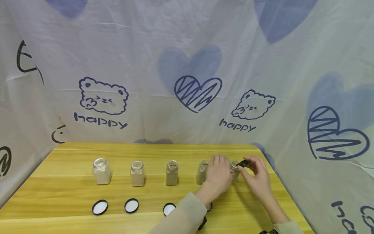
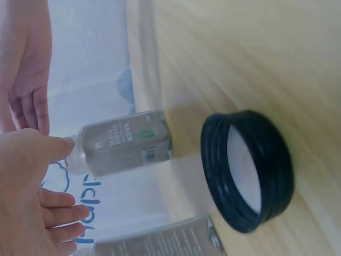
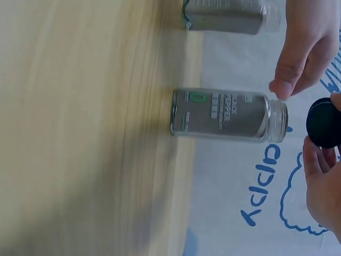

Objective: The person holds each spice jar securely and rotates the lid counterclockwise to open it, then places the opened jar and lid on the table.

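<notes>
Farthest right in the row stands an upright, uncapped glass jar of grey powder, labelled black pepper in the right wrist view. My right hand pinches a black lid beside the jar's mouth, apart from it in the right wrist view. My left hand hovers between this jar and its left neighbour jar, partly covering both in the head view. Its thumb is at the pepper jar's neck in the left wrist view; its other fingers extend loosely, not wrapped round the glass.
Three more open jars stand to the left: a left one, a second and a middle one. Lids lie in front on the wooden table, including one lid, another lid and a third lid. A printed cloth hangs behind.
</notes>
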A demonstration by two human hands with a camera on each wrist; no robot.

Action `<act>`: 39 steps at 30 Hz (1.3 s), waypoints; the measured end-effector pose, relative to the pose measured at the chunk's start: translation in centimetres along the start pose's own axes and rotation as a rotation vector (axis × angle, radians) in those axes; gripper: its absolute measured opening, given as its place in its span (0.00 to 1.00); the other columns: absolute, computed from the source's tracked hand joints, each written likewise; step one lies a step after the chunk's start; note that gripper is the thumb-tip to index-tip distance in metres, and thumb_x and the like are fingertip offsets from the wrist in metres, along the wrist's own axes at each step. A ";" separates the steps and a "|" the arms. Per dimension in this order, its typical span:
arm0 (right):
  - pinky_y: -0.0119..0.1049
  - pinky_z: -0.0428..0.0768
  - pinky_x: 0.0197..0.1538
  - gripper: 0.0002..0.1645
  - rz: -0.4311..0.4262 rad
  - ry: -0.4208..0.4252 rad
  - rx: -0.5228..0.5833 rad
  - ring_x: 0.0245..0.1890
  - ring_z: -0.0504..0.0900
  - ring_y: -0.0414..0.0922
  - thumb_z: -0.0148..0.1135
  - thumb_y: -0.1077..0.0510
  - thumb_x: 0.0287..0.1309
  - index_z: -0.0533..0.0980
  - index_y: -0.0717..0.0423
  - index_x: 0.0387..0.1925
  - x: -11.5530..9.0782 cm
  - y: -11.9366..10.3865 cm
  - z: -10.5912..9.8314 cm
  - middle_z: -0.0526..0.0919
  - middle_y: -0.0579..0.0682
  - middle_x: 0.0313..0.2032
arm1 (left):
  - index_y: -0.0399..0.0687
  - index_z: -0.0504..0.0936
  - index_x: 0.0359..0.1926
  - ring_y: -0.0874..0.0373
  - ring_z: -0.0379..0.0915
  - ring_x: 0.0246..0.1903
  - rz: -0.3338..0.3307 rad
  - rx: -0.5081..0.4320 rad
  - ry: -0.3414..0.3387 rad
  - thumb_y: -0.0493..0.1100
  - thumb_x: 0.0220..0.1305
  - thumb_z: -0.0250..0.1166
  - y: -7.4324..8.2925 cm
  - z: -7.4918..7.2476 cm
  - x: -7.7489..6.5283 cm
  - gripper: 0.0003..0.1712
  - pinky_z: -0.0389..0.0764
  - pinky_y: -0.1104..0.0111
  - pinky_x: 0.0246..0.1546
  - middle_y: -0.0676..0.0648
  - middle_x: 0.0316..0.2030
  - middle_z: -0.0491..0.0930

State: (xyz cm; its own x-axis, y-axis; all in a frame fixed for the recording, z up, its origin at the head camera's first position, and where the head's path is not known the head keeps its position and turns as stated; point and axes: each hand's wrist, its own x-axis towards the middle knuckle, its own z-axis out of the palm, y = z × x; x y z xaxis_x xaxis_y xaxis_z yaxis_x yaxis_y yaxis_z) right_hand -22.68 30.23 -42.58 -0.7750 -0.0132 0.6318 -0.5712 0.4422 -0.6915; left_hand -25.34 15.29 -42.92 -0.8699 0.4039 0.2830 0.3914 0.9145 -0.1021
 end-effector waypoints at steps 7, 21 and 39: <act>0.25 0.75 0.55 0.21 0.127 0.014 0.058 0.48 0.76 0.47 0.67 0.76 0.45 0.70 0.75 0.42 -0.9 -2.0 0.4 0.69 0.64 0.49 | 0.44 0.64 0.64 0.51 0.57 0.63 -0.020 -0.108 0.084 0.68 0.65 0.50 -2.0 -1.4 -0.8 0.39 0.53 0.56 0.70 0.46 0.59 0.66; 0.27 0.76 0.55 0.30 0.154 -0.114 0.119 0.50 0.75 0.46 0.67 0.84 0.34 0.69 0.71 0.45 -3.9 0.3 1.8 0.67 0.60 0.48 | 0.42 0.59 0.68 0.49 0.55 0.65 -0.062 -0.177 0.206 0.68 0.67 0.44 -7.8 -4.1 -3.9 0.42 0.53 0.55 0.70 0.45 0.63 0.63; 0.41 0.76 0.55 0.28 0.463 -0.453 -0.114 0.49 0.76 0.49 0.73 0.67 0.44 0.72 0.60 0.49 -5.7 1.5 2.6 0.77 0.54 0.46 | 0.38 0.61 0.68 0.43 0.55 0.65 -0.135 -0.175 0.370 0.62 0.66 0.53 -16.8 -5.6 -9.6 0.41 0.53 0.52 0.70 0.39 0.63 0.65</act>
State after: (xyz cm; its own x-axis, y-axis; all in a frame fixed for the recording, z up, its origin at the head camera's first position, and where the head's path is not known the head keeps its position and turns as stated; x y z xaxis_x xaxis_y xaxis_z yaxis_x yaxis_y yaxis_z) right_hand -19.88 28.65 -48.13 -0.9851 -0.1644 0.0509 -0.1389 0.5846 -0.7994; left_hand -21.90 -4.09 -38.62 -0.7629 0.2167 0.6091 0.3544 0.9281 0.1137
